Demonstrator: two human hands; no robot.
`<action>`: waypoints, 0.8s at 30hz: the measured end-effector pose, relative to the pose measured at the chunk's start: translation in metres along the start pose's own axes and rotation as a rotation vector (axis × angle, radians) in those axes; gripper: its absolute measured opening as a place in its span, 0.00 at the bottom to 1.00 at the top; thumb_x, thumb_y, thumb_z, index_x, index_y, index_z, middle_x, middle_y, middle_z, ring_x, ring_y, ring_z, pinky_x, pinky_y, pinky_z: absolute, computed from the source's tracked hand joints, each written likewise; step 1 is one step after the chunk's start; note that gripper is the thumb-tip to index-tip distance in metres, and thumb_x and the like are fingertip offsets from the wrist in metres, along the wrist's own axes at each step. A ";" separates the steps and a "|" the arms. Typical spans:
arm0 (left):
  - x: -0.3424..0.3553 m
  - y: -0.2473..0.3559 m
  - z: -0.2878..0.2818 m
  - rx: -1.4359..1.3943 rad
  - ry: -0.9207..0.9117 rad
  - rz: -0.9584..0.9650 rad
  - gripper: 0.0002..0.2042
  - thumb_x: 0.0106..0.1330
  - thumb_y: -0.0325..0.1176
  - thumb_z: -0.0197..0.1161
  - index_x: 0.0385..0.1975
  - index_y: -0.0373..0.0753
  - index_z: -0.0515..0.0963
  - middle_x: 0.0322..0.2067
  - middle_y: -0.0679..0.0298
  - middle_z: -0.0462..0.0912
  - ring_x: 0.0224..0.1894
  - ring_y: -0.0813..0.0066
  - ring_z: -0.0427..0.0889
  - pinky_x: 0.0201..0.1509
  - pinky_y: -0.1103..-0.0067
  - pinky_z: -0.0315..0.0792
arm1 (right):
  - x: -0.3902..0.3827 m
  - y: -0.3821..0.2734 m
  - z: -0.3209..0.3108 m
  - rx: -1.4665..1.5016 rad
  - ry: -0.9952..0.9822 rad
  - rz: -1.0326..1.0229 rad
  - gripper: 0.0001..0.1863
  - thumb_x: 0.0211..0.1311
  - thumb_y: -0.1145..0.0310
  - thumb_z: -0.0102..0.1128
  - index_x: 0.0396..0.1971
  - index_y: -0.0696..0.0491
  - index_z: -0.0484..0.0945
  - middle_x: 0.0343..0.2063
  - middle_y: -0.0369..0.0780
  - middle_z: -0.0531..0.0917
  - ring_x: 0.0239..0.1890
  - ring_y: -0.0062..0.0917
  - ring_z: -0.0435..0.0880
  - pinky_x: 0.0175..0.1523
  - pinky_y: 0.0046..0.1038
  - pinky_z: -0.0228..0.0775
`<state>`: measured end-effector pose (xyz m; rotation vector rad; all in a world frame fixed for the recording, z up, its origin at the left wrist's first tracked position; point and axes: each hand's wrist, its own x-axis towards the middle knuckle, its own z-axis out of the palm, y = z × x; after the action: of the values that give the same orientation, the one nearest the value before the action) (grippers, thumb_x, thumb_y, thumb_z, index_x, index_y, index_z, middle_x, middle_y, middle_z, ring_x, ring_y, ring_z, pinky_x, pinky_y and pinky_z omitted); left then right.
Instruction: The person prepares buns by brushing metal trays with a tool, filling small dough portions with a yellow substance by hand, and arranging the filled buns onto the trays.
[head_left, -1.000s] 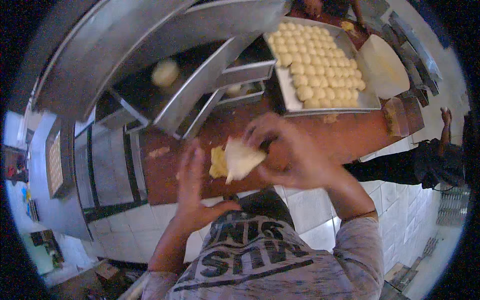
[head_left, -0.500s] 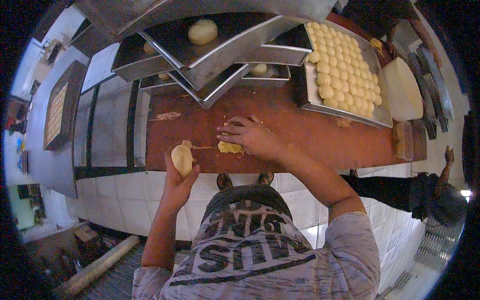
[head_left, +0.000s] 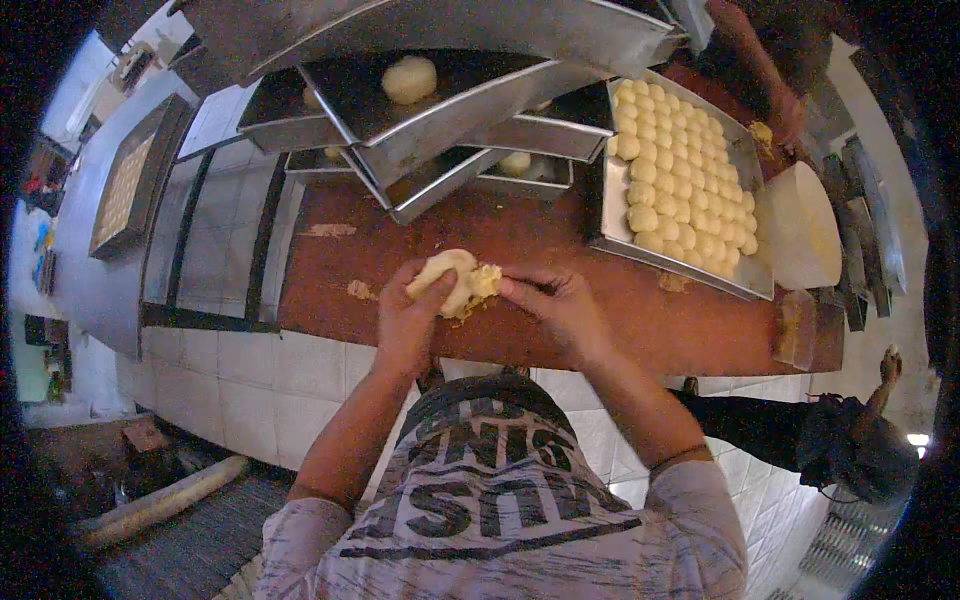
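Over the near side of the reddish-brown table (head_left: pixel 655 325), my left hand (head_left: pixel 402 318) is closed on a soft, pale piece of dough (head_left: pixel 440 272), its thumb lying across the front. The dough looks flattened and folded open toward the right. At its right edge sits a lump of crumbly yellow filling (head_left: pixel 486 282). Thumb and fingertips of my right hand (head_left: pixel 565 312) pinch the right end of that lump against the dough. More yellow crumbs show just below the dough, partly hidden by it.
A metal tray (head_left: pixel 616 212) with rows of dough balls (head_left: pixel 680 170) lies at right, beside a pale tub (head_left: pixel 812 222). Criss-crossed metal trays (head_left: pixel 470 105) rise at the back. Another person's arm (head_left: pixel 770 80) reaches in at top right; another person (head_left: pixel 850 440) stands farther right.
My left hand has brought the dough up and right, to the middle. My right hand has come off the tabletop pile with filling and now meets the dough. An arm has appeared at top right.
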<state>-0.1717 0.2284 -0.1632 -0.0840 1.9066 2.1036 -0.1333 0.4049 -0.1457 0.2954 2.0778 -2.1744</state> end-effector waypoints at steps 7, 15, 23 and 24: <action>-0.003 -0.002 0.022 -0.501 -0.292 -0.088 0.21 0.57 0.24 0.53 0.53 0.34 0.66 0.51 0.60 0.69 0.48 0.76 0.71 0.47 0.83 0.67 | -0.009 0.002 0.009 -0.843 0.264 -0.611 0.20 0.48 0.71 0.59 0.45 0.49 0.76 0.40 0.42 0.77 0.43 0.35 0.74 0.51 0.33 0.65; -0.016 0.027 0.016 -0.106 -0.405 0.230 0.28 0.59 0.21 0.50 0.61 0.35 0.53 0.57 0.56 0.63 0.57 0.71 0.65 0.57 0.80 0.60 | -0.017 -0.031 0.013 -0.725 0.309 -0.611 0.24 0.40 0.68 0.65 0.44 0.45 0.77 0.39 0.41 0.75 0.46 0.36 0.67 0.54 0.36 0.59; -0.019 0.055 0.019 -0.109 -0.291 0.174 0.17 0.64 0.35 0.52 0.51 0.35 0.64 0.45 0.61 0.72 0.45 0.75 0.73 0.49 0.82 0.66 | -0.013 -0.026 0.018 -0.584 0.186 -0.703 0.19 0.39 0.70 0.64 0.38 0.45 0.80 0.38 0.36 0.76 0.44 0.31 0.68 0.47 0.33 0.62; -0.013 0.058 0.018 -0.360 -0.277 0.007 0.16 0.65 0.37 0.52 0.48 0.36 0.66 0.42 0.62 0.73 0.43 0.76 0.73 0.47 0.83 0.66 | -0.017 -0.022 0.022 -0.786 0.221 -0.845 0.18 0.39 0.70 0.63 0.37 0.45 0.80 0.38 0.36 0.76 0.44 0.30 0.68 0.47 0.32 0.62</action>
<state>-0.1714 0.2398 -0.1019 0.1308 1.3633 2.3021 -0.1227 0.3833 -0.1201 -0.5364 3.3867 -1.3698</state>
